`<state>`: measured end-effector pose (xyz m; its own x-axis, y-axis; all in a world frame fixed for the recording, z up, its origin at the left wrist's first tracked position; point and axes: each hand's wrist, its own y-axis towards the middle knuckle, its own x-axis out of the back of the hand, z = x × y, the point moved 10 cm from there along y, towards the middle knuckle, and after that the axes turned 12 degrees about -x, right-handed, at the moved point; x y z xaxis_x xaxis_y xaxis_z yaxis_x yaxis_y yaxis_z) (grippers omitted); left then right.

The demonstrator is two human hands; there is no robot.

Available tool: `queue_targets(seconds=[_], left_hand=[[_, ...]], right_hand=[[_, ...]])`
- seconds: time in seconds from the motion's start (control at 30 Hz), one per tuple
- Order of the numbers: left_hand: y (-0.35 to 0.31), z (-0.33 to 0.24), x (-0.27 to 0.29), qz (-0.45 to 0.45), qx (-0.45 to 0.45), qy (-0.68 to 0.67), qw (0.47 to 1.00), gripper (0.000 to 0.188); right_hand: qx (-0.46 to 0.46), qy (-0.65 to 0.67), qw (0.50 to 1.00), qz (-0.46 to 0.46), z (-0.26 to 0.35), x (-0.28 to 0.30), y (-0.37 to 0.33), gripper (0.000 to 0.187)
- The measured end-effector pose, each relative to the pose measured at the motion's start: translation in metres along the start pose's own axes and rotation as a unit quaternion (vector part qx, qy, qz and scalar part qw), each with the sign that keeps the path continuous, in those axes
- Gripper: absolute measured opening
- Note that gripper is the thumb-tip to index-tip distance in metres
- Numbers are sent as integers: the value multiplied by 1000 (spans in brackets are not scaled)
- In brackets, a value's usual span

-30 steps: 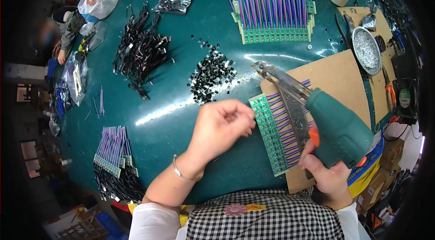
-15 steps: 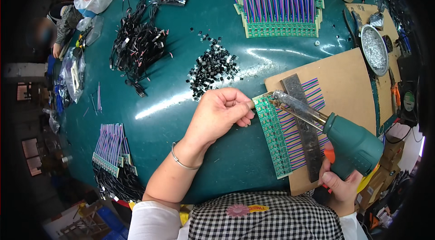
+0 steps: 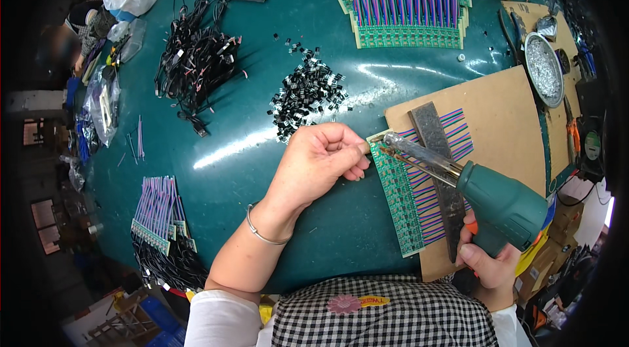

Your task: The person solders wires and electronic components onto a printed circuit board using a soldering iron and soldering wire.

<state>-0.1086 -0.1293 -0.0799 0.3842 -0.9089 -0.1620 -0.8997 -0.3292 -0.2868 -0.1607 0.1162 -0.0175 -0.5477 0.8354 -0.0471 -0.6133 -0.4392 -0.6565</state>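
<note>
My right hand (image 3: 488,258) grips a green soldering gun (image 3: 501,206) by its handle. Its metal tip end lies at the top corner of a long green circuit board panel (image 3: 400,199). At that same corner the fingers of my left hand (image 3: 327,154) are pinched together; what is between them, if anything, is hidden. Rows of coloured wires (image 3: 426,199) run from the panel's right side, beneath a dark flat bar (image 3: 434,144) lying across them. Panel and wires rest partly on a brown board (image 3: 504,124).
Beyond my left hand lies a heap of small black three-legged components (image 3: 308,91). Black cables (image 3: 196,65) lie farther left. Wired panels (image 3: 409,36) sit at the back, others (image 3: 154,235) at left. A metal dish (image 3: 542,68) stands right. Another person's arm (image 3: 85,42) shows far left.
The soldering gun in my right hand has moved a little left, its tip nearer my left fingertips. My left hand is almost unmoved. The whole view has shifted slightly.
</note>
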Motion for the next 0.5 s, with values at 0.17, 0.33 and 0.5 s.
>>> queue_targets(seconds=[0.17, 0.33, 0.5], left_hand=[[0, 0, 1, -2, 0, 7, 1000, 9], [0, 0, 1, -2, 1, 13, 1000, 10], [1, 1, 0, 2, 6, 14, 1000, 10]], right_hand=[[29, -35, 999, -11, 1, 1, 1, 40], [35, -53, 998, -11, -4, 2, -1, 35], [15, -24, 999, -21, -5, 7, -5, 41]])
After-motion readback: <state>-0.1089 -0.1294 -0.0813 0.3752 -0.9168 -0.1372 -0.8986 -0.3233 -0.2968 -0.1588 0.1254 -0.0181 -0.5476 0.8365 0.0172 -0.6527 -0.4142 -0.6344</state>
